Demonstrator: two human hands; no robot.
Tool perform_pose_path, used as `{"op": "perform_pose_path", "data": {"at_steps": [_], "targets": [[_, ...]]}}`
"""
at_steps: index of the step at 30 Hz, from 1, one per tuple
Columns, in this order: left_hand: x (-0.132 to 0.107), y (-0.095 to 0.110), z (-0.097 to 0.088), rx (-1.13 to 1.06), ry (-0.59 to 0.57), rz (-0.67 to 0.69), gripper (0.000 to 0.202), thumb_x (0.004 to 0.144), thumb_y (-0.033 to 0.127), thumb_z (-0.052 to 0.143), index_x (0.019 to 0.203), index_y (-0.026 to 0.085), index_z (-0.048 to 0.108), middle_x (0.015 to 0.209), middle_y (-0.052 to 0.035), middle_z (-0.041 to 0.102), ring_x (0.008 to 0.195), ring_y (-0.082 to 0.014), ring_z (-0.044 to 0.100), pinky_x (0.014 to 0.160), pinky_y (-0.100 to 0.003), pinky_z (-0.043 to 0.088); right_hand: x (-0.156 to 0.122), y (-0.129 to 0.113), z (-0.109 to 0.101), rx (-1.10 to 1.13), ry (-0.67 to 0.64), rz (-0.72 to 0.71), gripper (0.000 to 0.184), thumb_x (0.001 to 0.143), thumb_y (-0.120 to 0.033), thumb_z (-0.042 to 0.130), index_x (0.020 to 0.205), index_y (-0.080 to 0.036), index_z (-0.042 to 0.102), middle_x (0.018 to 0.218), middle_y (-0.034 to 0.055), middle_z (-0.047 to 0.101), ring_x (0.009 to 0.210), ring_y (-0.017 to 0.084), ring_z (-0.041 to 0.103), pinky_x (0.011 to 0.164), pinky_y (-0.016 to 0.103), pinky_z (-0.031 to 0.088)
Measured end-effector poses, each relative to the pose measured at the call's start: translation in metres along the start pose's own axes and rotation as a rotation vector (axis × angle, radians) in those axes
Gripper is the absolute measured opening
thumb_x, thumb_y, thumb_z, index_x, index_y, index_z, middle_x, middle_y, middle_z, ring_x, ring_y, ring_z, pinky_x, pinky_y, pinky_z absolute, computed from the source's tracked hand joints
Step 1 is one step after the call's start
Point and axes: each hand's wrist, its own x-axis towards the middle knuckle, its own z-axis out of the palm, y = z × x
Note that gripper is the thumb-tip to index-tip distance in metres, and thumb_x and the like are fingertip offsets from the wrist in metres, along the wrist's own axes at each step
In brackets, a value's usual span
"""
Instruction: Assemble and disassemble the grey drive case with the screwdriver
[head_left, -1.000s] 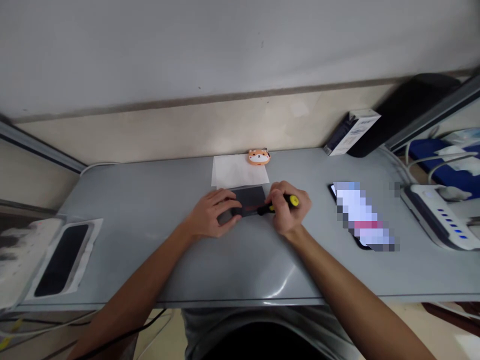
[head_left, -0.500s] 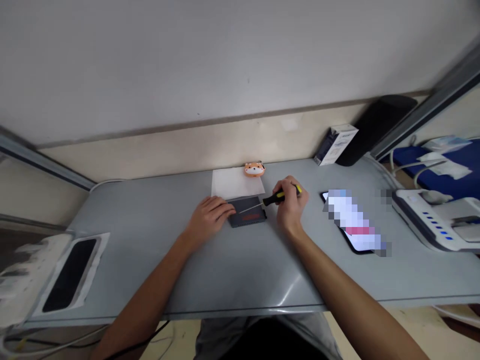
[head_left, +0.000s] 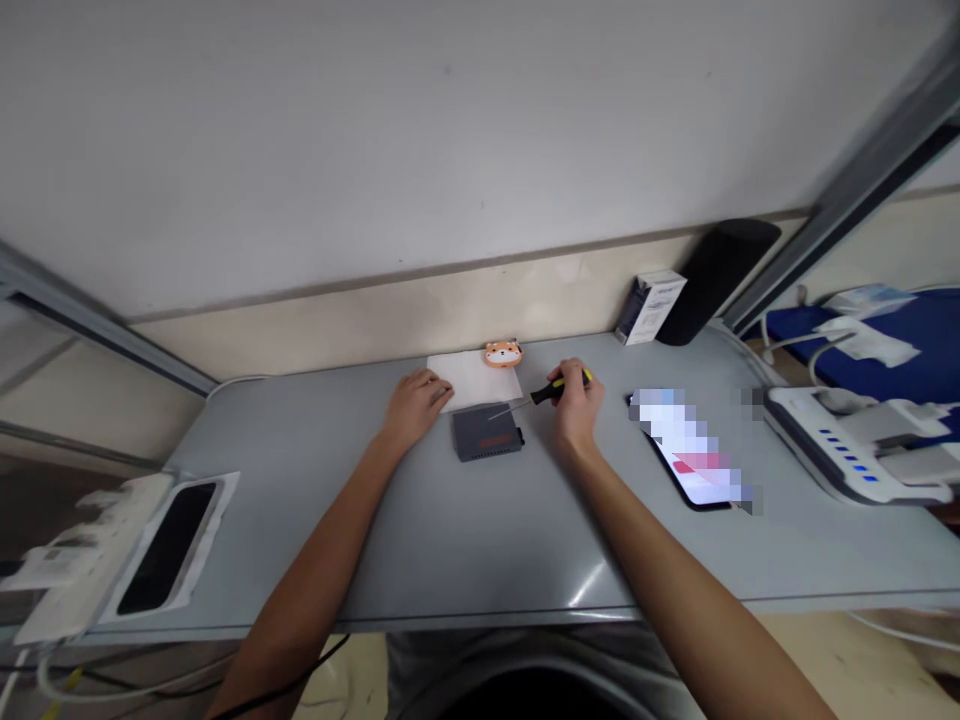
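Note:
On the grey table lies a dark grey flat box-shaped device with reddish print and a small black piece at its right side. My right hand grips a screwdriver with a black and yellow handle. Its thin shaft slants left over the device's upper part; I cannot tell whether the tip touches. Up and left of the device, my left hand rests at the left edge of a white sheet of paper. Its fingers are drawn together, with a small dark bit at the fingertips that is too small to name.
An orange animal-faced case sits at the paper's top edge. To the right are a lit phone, a small box, a black cylinder and a power strip. A dark phone lies at left.
My left hand has come off the device and moved up to the paper's left edge. The screwdriver stays in my right hand over the device. The camera view has shifted slightly.

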Motion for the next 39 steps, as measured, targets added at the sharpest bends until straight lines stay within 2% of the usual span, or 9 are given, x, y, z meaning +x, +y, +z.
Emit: {"op": "perform_pose_path", "data": {"at_steps": [4, 7, 10, 13, 20, 28, 31, 34, 39], "targets": [[-0.009, 0.006, -0.008, -0.036, 0.021, 0.004, 0.018, 0.102, 0.026, 0.063, 0.108, 0.020, 0.079, 0.109, -0.0089, 0.075, 0.107, -0.0262, 0.070, 0.099, -0.041, 0.054, 0.002, -0.001, 0.000, 0.010, 0.024, 0.019, 0.031, 0.073, -0.051, 0.055, 0.058, -0.023, 0.054, 0.058, -0.0041, 0.045, 0.055, 0.012, 0.043, 0.048, 0.025, 0.033], [-0.026, 0.022, -0.010, -0.123, 0.098, -0.062, 0.028, 0.108, 0.031, 0.050, 0.118, 0.023, 0.075, 0.105, -0.0068, 0.073, 0.105, -0.0239, 0.069, 0.097, -0.038, 0.055, 0.004, -0.003, -0.001, 0.007, 0.048, 0.037, 0.032, 0.073, -0.051, 0.055, 0.058, -0.023, 0.054, 0.059, -0.0040, 0.045, 0.055, 0.012, 0.043, 0.048, 0.026, 0.033], [-0.044, 0.042, -0.009, -0.194, -0.006, -0.035, 0.033, 0.108, 0.040, 0.052, 0.133, 0.026, 0.068, 0.106, -0.0055, 0.070, 0.100, -0.0228, 0.070, 0.093, -0.036, 0.058, 0.005, -0.006, -0.002, -0.006, 0.063, 0.031, 0.032, 0.076, -0.050, 0.055, 0.060, -0.023, 0.054, 0.058, -0.0036, 0.046, 0.056, 0.013, 0.044, 0.048, 0.026, 0.034], [-0.053, 0.053, -0.007, -0.252, -0.069, 0.025, 0.037, 0.104, 0.041, 0.059, 0.137, 0.025, 0.065, 0.112, -0.0077, 0.066, 0.102, -0.0243, 0.070, 0.092, -0.038, 0.060, 0.005, -0.009, -0.004, -0.016, 0.079, 0.000, 0.031, 0.078, -0.049, 0.056, 0.061, -0.023, 0.054, 0.060, -0.0030, 0.048, 0.057, 0.013, 0.046, 0.048, 0.025, 0.034], [-0.053, 0.047, -0.009, -0.538, -0.150, 0.065, 0.035, 0.102, 0.028, 0.064, 0.137, 0.026, 0.064, 0.127, -0.0089, 0.069, 0.114, -0.0234, 0.070, 0.104, -0.040, 0.058, 0.002, -0.009, -0.008, -0.045, 0.070, -0.071, 0.033, 0.083, -0.049, 0.057, 0.061, -0.024, 0.054, 0.060, -0.0025, 0.049, 0.055, 0.013, 0.047, 0.046, 0.025, 0.036], [-0.052, 0.045, 0.004, -0.738, -0.133, 0.072, 0.030, 0.106, 0.019, 0.050, 0.128, 0.023, 0.070, 0.130, -0.0090, 0.077, 0.118, -0.0209, 0.073, 0.106, -0.039, 0.059, -0.003, -0.008, -0.009, -0.168, 0.001, -0.180, 0.033, 0.085, -0.041, 0.058, 0.058, -0.023, 0.055, 0.055, -0.0047, 0.044, 0.053, 0.012, 0.042, 0.051, 0.027, 0.034], [-0.051, 0.048, 0.007, -0.770, -0.117, 0.072, 0.031, 0.107, 0.017, 0.047, 0.124, 0.022, 0.071, 0.131, -0.0086, 0.077, 0.119, -0.0199, 0.074, 0.107, -0.038, 0.059, -0.007, -0.008, -0.008, -0.207, -0.054, -0.228, 0.032, 0.086, -0.039, 0.058, 0.058, -0.023, 0.054, 0.053, -0.0056, 0.041, 0.052, 0.012, 0.041, 0.053, 0.028, 0.034], [-0.050, 0.050, 0.009, -0.779, -0.105, 0.060, 0.030, 0.107, 0.016, 0.047, 0.123, 0.022, 0.072, 0.127, -0.0077, 0.078, 0.120, -0.0203, 0.073, 0.108, -0.039, 0.058, -0.012, -0.009, -0.007, -0.221, -0.097, -0.263, 0.032, 0.086, -0.037, 0.058, 0.057, -0.022, 0.054, 0.053, -0.0048, 0.044, 0.053, 0.012, 0.043, 0.054, 0.027, 0.036], [-0.048, 0.052, 0.012, -0.795, -0.088, 0.059, 0.031, 0.108, 0.017, 0.045, 0.122, 0.021, 0.072, 0.121, -0.0082, 0.080, 0.114, -0.0197, 0.075, 0.104, -0.038, 0.060, -0.014, -0.012, -0.011, -0.222, -0.083, -0.358, 0.033, 0.086, -0.035, 0.057, 0.056, -0.023, 0.052, 0.054, -0.0035, 0.047, 0.055, 0.013, 0.046, 0.055, 0.028, 0.037]]}}
